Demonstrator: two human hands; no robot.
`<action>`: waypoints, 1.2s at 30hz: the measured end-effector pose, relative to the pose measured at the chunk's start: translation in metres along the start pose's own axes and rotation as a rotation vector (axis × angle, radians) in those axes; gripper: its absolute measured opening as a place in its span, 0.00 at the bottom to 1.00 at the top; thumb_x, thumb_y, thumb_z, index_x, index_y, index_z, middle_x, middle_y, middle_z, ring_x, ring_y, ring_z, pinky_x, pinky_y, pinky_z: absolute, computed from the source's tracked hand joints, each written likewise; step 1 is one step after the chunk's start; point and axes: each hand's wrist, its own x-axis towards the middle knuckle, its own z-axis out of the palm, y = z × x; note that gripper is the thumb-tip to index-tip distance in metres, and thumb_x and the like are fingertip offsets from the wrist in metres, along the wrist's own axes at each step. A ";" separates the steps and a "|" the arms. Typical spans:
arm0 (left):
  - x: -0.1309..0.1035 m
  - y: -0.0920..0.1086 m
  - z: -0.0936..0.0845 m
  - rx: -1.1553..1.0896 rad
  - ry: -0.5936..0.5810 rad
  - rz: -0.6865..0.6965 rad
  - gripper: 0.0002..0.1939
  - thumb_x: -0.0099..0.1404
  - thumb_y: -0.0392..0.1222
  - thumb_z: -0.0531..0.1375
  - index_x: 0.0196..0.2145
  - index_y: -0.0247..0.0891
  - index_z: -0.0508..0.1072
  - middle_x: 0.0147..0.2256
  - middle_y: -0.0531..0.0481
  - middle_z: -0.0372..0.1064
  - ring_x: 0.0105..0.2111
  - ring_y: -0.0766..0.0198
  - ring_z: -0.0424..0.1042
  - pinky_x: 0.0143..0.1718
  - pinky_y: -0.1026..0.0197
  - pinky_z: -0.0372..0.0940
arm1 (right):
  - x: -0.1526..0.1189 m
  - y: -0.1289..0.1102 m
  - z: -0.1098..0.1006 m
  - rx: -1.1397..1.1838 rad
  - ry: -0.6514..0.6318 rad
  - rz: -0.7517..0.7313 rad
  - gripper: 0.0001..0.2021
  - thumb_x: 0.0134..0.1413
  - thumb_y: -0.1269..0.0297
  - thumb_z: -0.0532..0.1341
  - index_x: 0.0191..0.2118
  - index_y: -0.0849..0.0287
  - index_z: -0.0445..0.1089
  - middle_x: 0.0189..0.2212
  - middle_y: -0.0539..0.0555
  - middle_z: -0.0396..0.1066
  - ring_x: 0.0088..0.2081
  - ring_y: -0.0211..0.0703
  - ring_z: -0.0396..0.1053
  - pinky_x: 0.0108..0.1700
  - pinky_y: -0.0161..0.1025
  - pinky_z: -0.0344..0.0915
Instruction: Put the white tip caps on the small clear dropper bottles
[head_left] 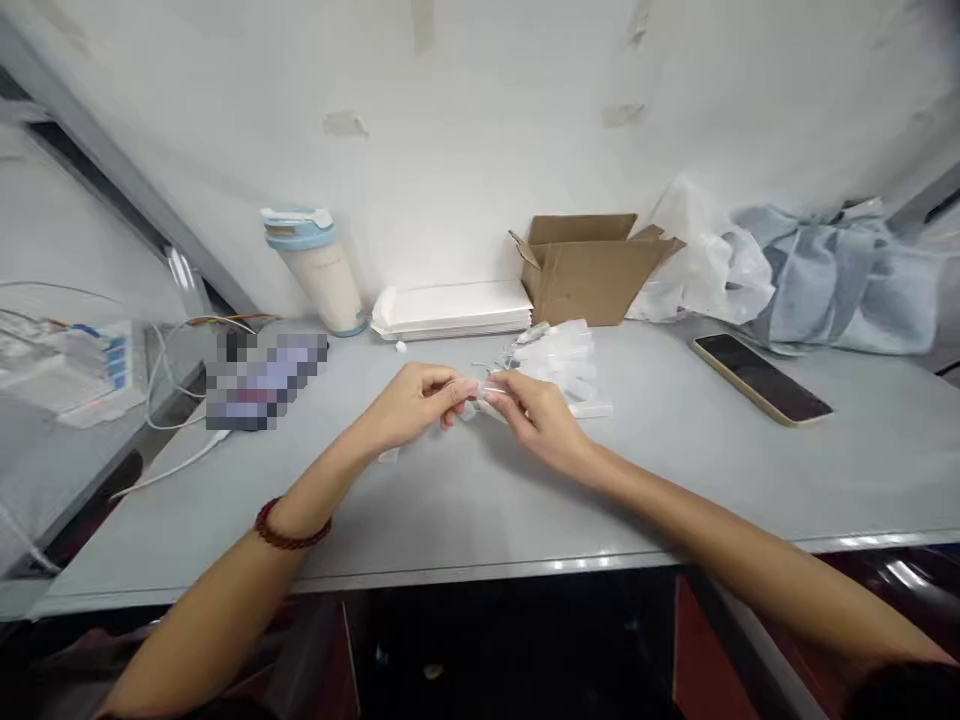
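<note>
Over the middle of the grey table (465, 510), my left hand (420, 402) and my right hand (541, 418) meet, fingertips almost touching. Both are closed in a pinch on a small, clear, thin piece (482, 390), too small and pale to name exactly. Just behind my right hand lies a pile of white translucent strips (564, 358), partly covered by that hand. A flat white bar (592, 410) pokes out beside my right wrist. Under my left hand a small clear scrap (388, 455) rests on the table.
Along the wall stand a tumbler (322, 270), a stack of white flat boxes (454, 308), an open cardboard box (592, 270), a white plastic bag (705, 260) and a blue cloth bag (832, 280). A phone (761, 378) lies right; a blurred-out device (266, 385) with cables lies left.
</note>
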 end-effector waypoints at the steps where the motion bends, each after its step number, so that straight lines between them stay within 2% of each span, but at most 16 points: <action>1: -0.001 0.001 0.001 0.003 0.006 0.013 0.19 0.66 0.50 0.56 0.23 0.35 0.70 0.20 0.53 0.65 0.22 0.68 0.66 0.26 0.67 0.62 | 0.000 -0.001 -0.002 0.010 -0.007 0.012 0.13 0.62 0.59 0.51 0.35 0.62 0.67 0.24 0.50 0.63 0.27 0.36 0.59 0.31 0.35 0.54; 4: -0.002 0.002 0.004 0.012 0.018 0.060 0.15 0.65 0.48 0.58 0.27 0.35 0.73 0.23 0.52 0.69 0.25 0.67 0.68 0.29 0.66 0.63 | 0.001 -0.003 -0.007 0.137 -0.053 0.109 0.16 0.62 0.56 0.52 0.27 0.60 0.63 0.21 0.48 0.60 0.25 0.35 0.57 0.29 0.35 0.52; 8: -0.004 -0.001 0.005 0.024 0.023 0.139 0.11 0.65 0.45 0.59 0.30 0.35 0.74 0.27 0.50 0.72 0.28 0.65 0.69 0.31 0.64 0.64 | 0.004 -0.005 -0.010 0.532 -0.179 0.377 0.22 0.57 0.47 0.57 0.22 0.57 0.55 0.17 0.43 0.48 0.19 0.30 0.45 0.22 0.33 0.46; 11: -0.004 -0.002 0.004 0.055 0.031 0.197 0.10 0.65 0.43 0.59 0.31 0.35 0.75 0.27 0.50 0.72 0.29 0.65 0.68 0.31 0.63 0.63 | 0.006 -0.007 -0.013 0.770 -0.275 0.538 0.21 0.53 0.46 0.61 0.24 0.60 0.61 0.17 0.41 0.45 0.18 0.28 0.40 0.20 0.32 0.41; 14: -0.004 0.001 0.003 0.083 0.034 0.227 0.10 0.65 0.42 0.59 0.30 0.35 0.76 0.28 0.50 0.73 0.29 0.65 0.69 0.32 0.63 0.63 | 0.006 -0.008 -0.015 0.857 -0.320 0.603 0.21 0.55 0.46 0.61 0.27 0.62 0.66 0.17 0.40 0.44 0.18 0.27 0.38 0.20 0.31 0.38; 17: -0.005 0.005 0.003 0.053 0.024 0.191 0.09 0.65 0.42 0.59 0.33 0.36 0.76 0.31 0.49 0.75 0.31 0.64 0.71 0.34 0.64 0.64 | 0.005 -0.009 -0.015 0.857 -0.318 0.598 0.21 0.56 0.46 0.60 0.27 0.63 0.66 0.17 0.40 0.46 0.18 0.27 0.38 0.20 0.31 0.39; 20: -0.005 0.006 0.002 0.033 0.012 0.113 0.11 0.66 0.45 0.58 0.35 0.36 0.77 0.31 0.49 0.76 0.32 0.63 0.73 0.34 0.63 0.66 | 0.004 -0.009 -0.013 0.774 -0.280 0.505 0.22 0.56 0.45 0.60 0.25 0.61 0.63 0.18 0.42 0.49 0.18 0.28 0.41 0.20 0.32 0.44; 24: -0.003 0.004 0.002 0.065 0.014 0.022 0.16 0.66 0.50 0.57 0.29 0.36 0.75 0.26 0.51 0.74 0.27 0.65 0.72 0.30 0.64 0.65 | 0.001 -0.007 -0.007 0.537 -0.183 0.361 0.24 0.56 0.43 0.57 0.21 0.58 0.56 0.18 0.43 0.49 0.20 0.30 0.47 0.21 0.33 0.47; 28: -0.002 0.005 0.000 0.086 -0.036 -0.032 0.19 0.65 0.52 0.58 0.22 0.36 0.71 0.21 0.52 0.70 0.23 0.66 0.69 0.27 0.66 0.63 | 0.000 -0.005 -0.006 0.392 -0.161 0.301 0.25 0.57 0.41 0.54 0.22 0.58 0.56 0.18 0.44 0.50 0.20 0.30 0.48 0.22 0.33 0.46; 32: -0.004 0.006 0.002 0.050 -0.025 0.008 0.18 0.64 0.51 0.60 0.23 0.36 0.73 0.22 0.52 0.71 0.24 0.66 0.70 0.27 0.66 0.64 | 0.003 -0.006 -0.011 0.537 -0.240 0.367 0.26 0.54 0.39 0.58 0.21 0.57 0.54 0.18 0.42 0.45 0.19 0.29 0.44 0.21 0.32 0.44; 36: -0.004 0.005 0.006 0.044 0.024 0.057 0.15 0.64 0.50 0.60 0.29 0.36 0.77 0.25 0.50 0.74 0.26 0.64 0.72 0.30 0.65 0.66 | 0.006 -0.007 -0.015 0.657 -0.280 0.448 0.25 0.54 0.42 0.60 0.22 0.57 0.54 0.18 0.41 0.42 0.19 0.28 0.41 0.21 0.32 0.44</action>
